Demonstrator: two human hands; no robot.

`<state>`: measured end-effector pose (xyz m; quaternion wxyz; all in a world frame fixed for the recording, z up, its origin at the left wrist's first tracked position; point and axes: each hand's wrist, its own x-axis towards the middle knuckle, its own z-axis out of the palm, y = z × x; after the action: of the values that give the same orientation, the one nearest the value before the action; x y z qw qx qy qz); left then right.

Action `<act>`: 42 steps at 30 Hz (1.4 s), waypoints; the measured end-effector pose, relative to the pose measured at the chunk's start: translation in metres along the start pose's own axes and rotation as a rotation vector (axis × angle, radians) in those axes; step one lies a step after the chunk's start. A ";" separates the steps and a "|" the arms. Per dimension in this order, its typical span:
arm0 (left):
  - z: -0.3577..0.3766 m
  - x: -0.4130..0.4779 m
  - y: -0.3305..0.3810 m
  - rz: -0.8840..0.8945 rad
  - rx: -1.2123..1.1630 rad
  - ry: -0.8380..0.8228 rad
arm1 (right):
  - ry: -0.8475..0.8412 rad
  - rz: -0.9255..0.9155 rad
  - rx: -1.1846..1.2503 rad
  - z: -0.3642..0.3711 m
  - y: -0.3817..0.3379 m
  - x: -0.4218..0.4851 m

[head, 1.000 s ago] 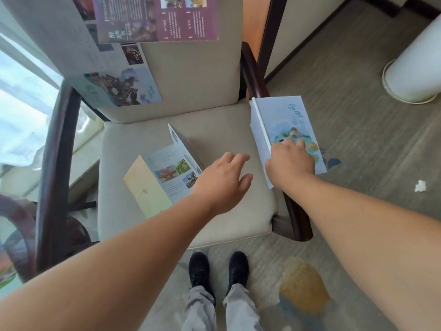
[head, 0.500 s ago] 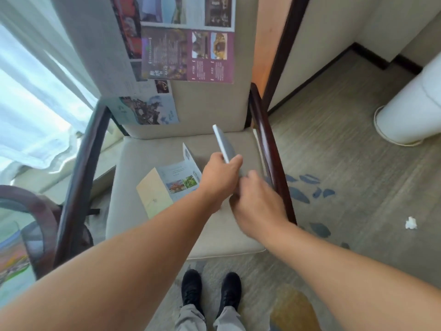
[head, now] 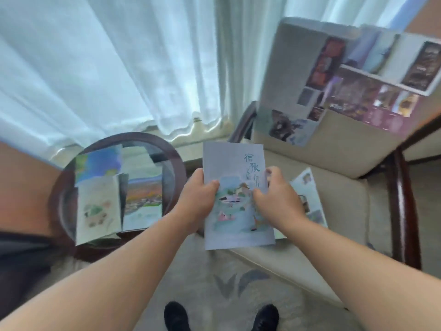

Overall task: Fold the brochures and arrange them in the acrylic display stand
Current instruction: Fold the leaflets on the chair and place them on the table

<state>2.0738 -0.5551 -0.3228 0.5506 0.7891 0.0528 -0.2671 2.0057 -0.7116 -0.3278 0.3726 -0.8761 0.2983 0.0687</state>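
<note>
**Desk:** What does the head view give you?

**Operator:** I see the folded brochure [head: 238, 199] at the centre of the frame, cover facing up at me. The left hand [head: 198, 199] grips its left edge, thumb curled over the cover and fingers behind. The right hand [head: 276, 199] pinches the right edge the same way. I judge the two-sided hold keeps the folds closed and the sheet flat for the carry.

**Desk:** And where is it headed?

**Operator:** Probably lower left, to the round glass table [head: 177, 163]. Several brochures stand upright there, side by side. I take them to be in the acrylic display stand [head: 121, 187], though the clear plastic itself is hard to make out. The brochure is in the air between that table and the chair [head: 346, 168] on the right.

**Desk:** Anything on the chair?

**Operator:** An open brochure [head: 307, 199] lies on the seat, partly behind the right hand, not yet fully folded. Loose sheets [head: 372, 91] rest against the backrest, upper right.

**Desk:** What differs from half a second back?

**Operator:** Then the view faced the chair and the brochure stood edge-on over the seat. Now the view has swung left, the table has come into frame, and the cover is turned toward me.
</note>
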 end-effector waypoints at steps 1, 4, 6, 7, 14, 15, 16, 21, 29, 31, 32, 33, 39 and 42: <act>-0.026 0.002 -0.008 -0.007 -0.016 0.027 | -0.027 -0.021 0.004 0.016 -0.020 0.001; -0.100 0.011 -0.034 0.005 -0.040 0.099 | -0.062 -0.074 0.004 0.068 -0.080 -0.002; -0.145 0.017 -0.050 0.037 0.019 0.132 | -0.077 -0.094 0.008 0.101 -0.113 -0.007; -0.165 0.020 -0.058 0.041 0.081 0.159 | -0.087 -0.099 0.006 0.117 -0.127 -0.009; -0.262 0.034 -0.107 -0.113 0.390 0.235 | -0.189 -0.165 -0.087 0.211 -0.189 -0.012; -0.271 0.037 -0.114 -0.145 0.428 0.238 | -0.212 -0.173 -0.100 0.222 -0.195 -0.009; -0.278 0.040 -0.120 -0.177 0.460 0.243 | -0.238 -0.181 -0.108 0.233 -0.200 -0.006; -0.309 0.063 -0.149 -0.311 0.574 0.281 | -0.387 -0.207 -0.142 0.281 -0.222 0.017; -0.336 0.114 -0.194 -0.455 0.644 0.269 | -0.568 -0.130 -0.193 0.342 -0.238 0.052; -0.339 0.125 -0.205 -0.468 0.667 0.259 | -0.586 -0.106 -0.212 0.356 -0.239 0.059; -0.341 0.130 -0.211 -0.467 0.673 0.254 | -0.589 -0.094 -0.220 0.362 -0.241 0.062; -0.343 0.136 -0.216 -0.461 0.675 0.252 | -0.588 -0.081 -0.221 0.369 -0.242 0.065; -0.352 0.172 -0.240 -0.389 0.681 0.233 | -0.540 -0.041 -0.247 0.401 -0.245 0.078; -0.350 0.181 -0.248 -0.376 0.695 0.209 | -0.536 -0.040 -0.291 0.407 -0.242 0.084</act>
<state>2.2609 -0.1831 -0.5307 0.1843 0.9276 0.1585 -0.2836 2.2543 -0.3368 -0.4984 0.3100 -0.8765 0.1593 0.3321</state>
